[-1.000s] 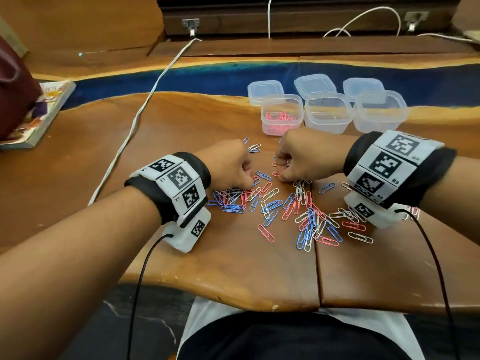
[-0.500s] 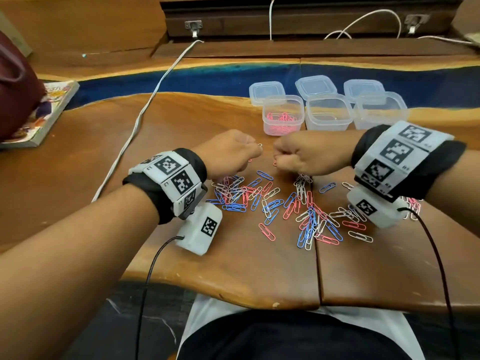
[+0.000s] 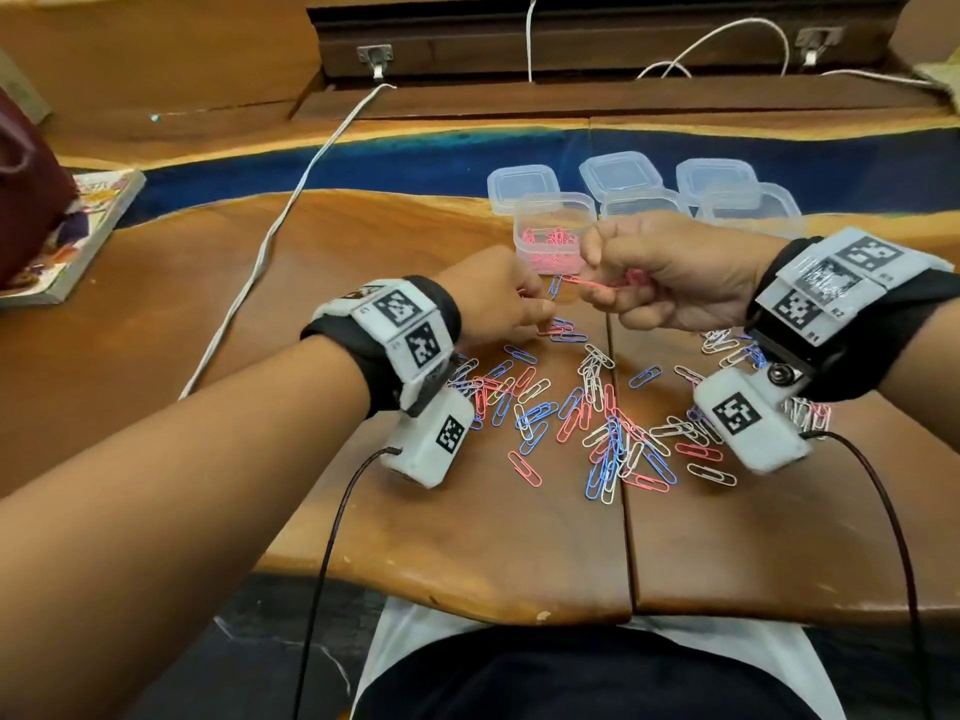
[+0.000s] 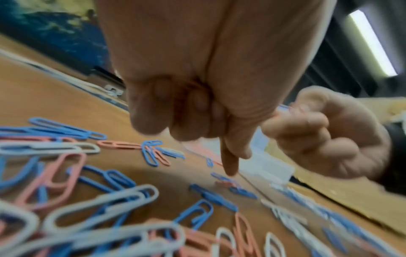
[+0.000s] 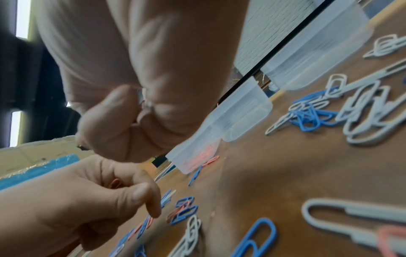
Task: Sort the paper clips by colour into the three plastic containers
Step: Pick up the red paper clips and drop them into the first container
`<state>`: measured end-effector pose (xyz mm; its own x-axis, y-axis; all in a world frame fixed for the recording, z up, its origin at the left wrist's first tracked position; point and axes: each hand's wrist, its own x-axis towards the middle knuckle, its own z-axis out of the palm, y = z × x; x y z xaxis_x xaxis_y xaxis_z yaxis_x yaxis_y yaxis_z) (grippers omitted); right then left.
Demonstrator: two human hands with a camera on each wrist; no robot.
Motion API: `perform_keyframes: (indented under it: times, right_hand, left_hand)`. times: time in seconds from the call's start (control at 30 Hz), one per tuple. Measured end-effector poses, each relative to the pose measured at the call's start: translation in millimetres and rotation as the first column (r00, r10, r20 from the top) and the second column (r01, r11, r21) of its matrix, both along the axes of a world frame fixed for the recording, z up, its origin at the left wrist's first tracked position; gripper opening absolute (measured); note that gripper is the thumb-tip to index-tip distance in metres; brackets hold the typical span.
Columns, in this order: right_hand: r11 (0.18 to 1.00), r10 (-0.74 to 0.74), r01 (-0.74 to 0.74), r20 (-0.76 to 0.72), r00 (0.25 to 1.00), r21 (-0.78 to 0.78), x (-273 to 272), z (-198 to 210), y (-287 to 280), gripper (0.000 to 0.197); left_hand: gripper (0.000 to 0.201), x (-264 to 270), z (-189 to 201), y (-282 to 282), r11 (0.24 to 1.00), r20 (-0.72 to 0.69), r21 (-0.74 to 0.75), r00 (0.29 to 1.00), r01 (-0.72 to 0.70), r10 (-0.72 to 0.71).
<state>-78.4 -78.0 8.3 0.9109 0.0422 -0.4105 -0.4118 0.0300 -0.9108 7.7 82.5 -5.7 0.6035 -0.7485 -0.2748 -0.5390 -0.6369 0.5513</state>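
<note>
Pink, blue and white paper clips [image 3: 597, 423] lie scattered on the wooden table [image 3: 467, 537]. Three clear plastic containers stand behind them: the left container [image 3: 553, 210] holds pink clips, while the middle container [image 3: 644, 202] and right container [image 3: 748, 205] are partly hidden by my right hand. My right hand [image 3: 602, 278] hovers just in front of the left container, fingers curled round pink clips [image 3: 597, 287]. My left hand [image 3: 519, 304] hangs beside it over the pile's far edge, and a pink clip [image 5: 115, 182] shows inside its curled fingers.
Three clear lids [image 3: 522, 181] lie behind the containers. A white cable [image 3: 270, 241] runs across the table's left part, and a book [image 3: 78, 236] lies at the far left. A seam [image 3: 621, 511] splits the tabletop; its front edge is near my body.
Both hands rose from the clip pile and moved away from me toward the container with pink clips. The right hand now hangs in front of it.
</note>
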Motion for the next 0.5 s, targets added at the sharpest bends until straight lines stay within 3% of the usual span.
perform_keyframes:
  times: [0.2, 0.33, 0.43, 0.5]
  right_hand:
    - [0.993, 0.049, -0.044, -0.042, 0.998, 0.114, -3, 2, -13, 0.021]
    - [0.986, 0.08, -0.065, -0.098, 0.992, 0.152, -5, 2, -18, 0.016]
    - [0.998, 0.009, 0.001, -0.14, 0.99, 0.068, -3, -1, -23, 0.035]
    - [0.991, -0.078, 0.062, -0.127, 0.989, -0.119, 0, -2, -25, 0.044]
  left_hand:
    - [0.017, -4, -7, -13, 0.997, 0.317, 0.074, 0.947, 0.027, -0.049]
    - [0.017, -6, -7, -17, 0.989, 0.396, 0.132, 0.911, 0.069, -0.117]
    - [0.013, -8, -7, -18, 0.983, 0.415, 0.152, 0.896, 0.105, -0.16]
    - [0.013, -9, -8, -17, 0.976, 0.43, 0.17, 0.881, 0.136, -0.198]
